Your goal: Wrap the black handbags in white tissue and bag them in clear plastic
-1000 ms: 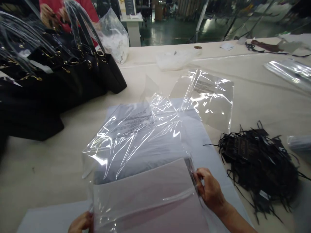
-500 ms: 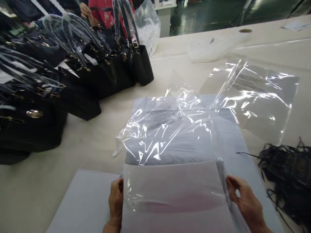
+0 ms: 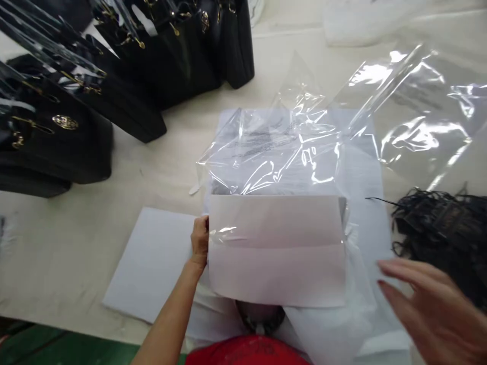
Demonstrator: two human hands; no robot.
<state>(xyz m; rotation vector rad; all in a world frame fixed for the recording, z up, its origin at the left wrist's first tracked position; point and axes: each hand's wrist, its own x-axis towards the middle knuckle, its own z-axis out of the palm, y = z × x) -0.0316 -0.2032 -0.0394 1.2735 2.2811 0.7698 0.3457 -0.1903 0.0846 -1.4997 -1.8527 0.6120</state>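
My left hand (image 3: 200,238) is closed on the left edge of a white sheet (image 3: 277,248) that sits inside a clear plastic bag (image 3: 262,175). The bag's crinkled far end spreads over a stack of pale sheets (image 3: 367,172). My right hand (image 3: 429,299) is off the bag, at the lower right, slightly blurred, with thumb and fingers apart and nothing in them. It is nearest to a heap of black tags with cords (image 3: 445,238). Below the sheet's near edge a dark round thing shows in part.
Black handbags (image 3: 144,76) with wrapped handles stand in rows at the upper left. Another stack of white sheets (image 3: 152,263) lies left of my left arm. More clear film (image 3: 422,121) spreads to the right. A white packet (image 3: 353,23) lies at the back.
My right hand has let go of the bag's right edge and moved out to the right, opening. My left hand keeps its hold. The view has tipped downward, and the sheet's near edge now shows.
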